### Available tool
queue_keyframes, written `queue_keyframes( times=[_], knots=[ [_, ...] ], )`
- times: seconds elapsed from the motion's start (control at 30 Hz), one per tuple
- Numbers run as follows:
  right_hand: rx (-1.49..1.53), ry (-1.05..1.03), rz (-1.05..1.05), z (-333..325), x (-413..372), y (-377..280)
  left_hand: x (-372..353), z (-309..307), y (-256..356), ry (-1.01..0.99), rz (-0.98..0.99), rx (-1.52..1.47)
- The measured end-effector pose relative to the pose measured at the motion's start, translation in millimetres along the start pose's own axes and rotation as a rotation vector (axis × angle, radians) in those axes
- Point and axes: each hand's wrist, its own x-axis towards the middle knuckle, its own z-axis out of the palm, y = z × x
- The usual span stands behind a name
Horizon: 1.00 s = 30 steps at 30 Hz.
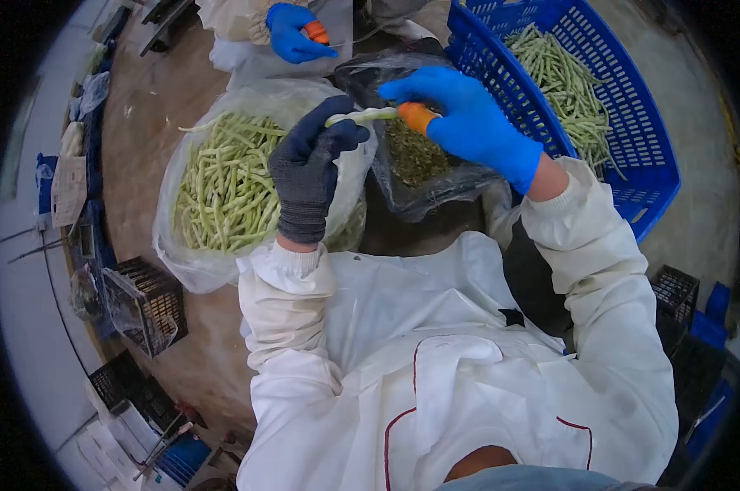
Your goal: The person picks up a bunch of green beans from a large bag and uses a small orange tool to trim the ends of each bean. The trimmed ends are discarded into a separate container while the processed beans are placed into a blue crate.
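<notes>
My left hand point(314, 164), in a dark grey knitted glove, pinches one end of a pale green bean point(362, 116). The bean's other end is at the fingers of my right hand point(468, 119), in a blue glove with an orange covering on one finger. Both hands are over a dark plastic bag point(407, 209) holding small green trimmings point(415, 155). Left of my left hand, a clear plastic bag point(169, 237) is full of green beans point(227, 184). A blue crate point(644, 155) with more beans point(562, 90) stands to the right of my right hand.
Across from me, a co-worker's blue-gloved hand point(296, 34) with an orange finger covering is near the top edge. Black crates point(145, 303) sit on the brown floor at left. Another dark crate point(674, 293) and blue items lie at the right.
</notes>
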Motion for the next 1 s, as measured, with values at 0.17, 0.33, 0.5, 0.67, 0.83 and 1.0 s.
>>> queue_keyframes(
  times=[0.17,0.33,0.5,0.67,0.83,1.0],
  knots=[
    [-0.184,-0.092,-0.072,6,2,-17,-5,9,-2,-0.081,0.014,0.226],
    [-0.423,-0.128,-0.158,12,0,-14,-4,11,1,-0.082,-0.02,0.292],
    [-0.405,-0.139,-0.096,5,1,-15,-4,9,7,-0.055,-0.026,0.083],
    [-0.591,-0.139,0.009,-15,-5,15,3,-12,10,0.084,-0.01,-0.042],
    [-0.74,-0.41,0.418,-44,-16,49,8,-42,18,0.234,0.023,-0.002],
    [0.061,-0.132,0.331,-22,-29,41,8,-36,15,0.209,0.01,-0.036]
  ],
)
